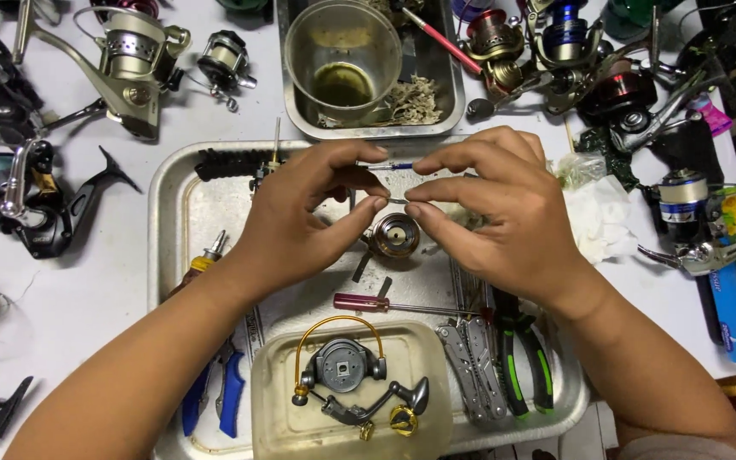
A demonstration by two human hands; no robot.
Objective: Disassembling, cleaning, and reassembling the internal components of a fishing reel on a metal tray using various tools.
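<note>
My left hand (300,213) and right hand (496,213) meet over the metal tray (172,204) at mid-bench, fingertips of both pinched shut on a thin pin (397,201) (tiny, hard to identify), just above a brass spool part (396,235).
</note>
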